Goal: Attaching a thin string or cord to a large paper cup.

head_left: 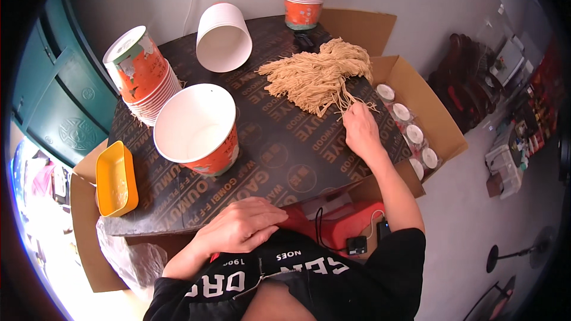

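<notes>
A bundle of tan string strands [321,74] lies spread on the dark tabletop at the far right. My right hand [361,128] is closed at its near end, pinching some of the loose strands. At the table's front edge, close to my body, my left hand [244,226] hangs with fingers loosely extended and thumb apart; nothing shows in it, though its palm is hidden. A large orange paper bucket [217,154] with a white inside stands upright left of centre, mouth tilted toward me. Behind it, a white-sided paper bucket [229,41] lies on its side.
A stack of upside-down orange buckets [143,71] stands at left, another stack [303,6] at the back. A yellow tray [116,184] sits at the left edge. Right of the dark table [285,142], a cardboard box [437,113] holds several white rolls [414,135].
</notes>
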Motion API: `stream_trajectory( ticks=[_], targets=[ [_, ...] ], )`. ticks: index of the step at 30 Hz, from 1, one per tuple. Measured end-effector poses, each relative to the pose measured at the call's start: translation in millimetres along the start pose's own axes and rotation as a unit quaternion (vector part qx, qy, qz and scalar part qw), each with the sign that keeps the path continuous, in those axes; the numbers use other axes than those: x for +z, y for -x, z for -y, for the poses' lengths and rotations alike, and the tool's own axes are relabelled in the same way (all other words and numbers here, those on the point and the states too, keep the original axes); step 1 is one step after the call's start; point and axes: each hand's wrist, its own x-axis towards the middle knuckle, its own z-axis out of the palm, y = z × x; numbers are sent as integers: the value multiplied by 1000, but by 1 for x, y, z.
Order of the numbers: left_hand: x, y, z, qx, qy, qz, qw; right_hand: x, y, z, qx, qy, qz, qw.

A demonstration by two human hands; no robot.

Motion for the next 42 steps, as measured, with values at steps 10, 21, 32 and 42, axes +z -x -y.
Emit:
stream_trajectory(
  ticks=[10,21,32,42],
  targets=[
    [-16,13,-10,-19,-21,-86,996,-19,12,133,-184,-341,102,916],
    [-16,30,-9,-335,170,-343,861,-22,1,203,98,-773,145,609],
    [-9,34,-1,-299,188,-335,873,-12,11,228,112,-800,169,565],
    [-17,52,-7,-317,99,-324,886,-14,5,247,45,-616,67,784]
  ],
)
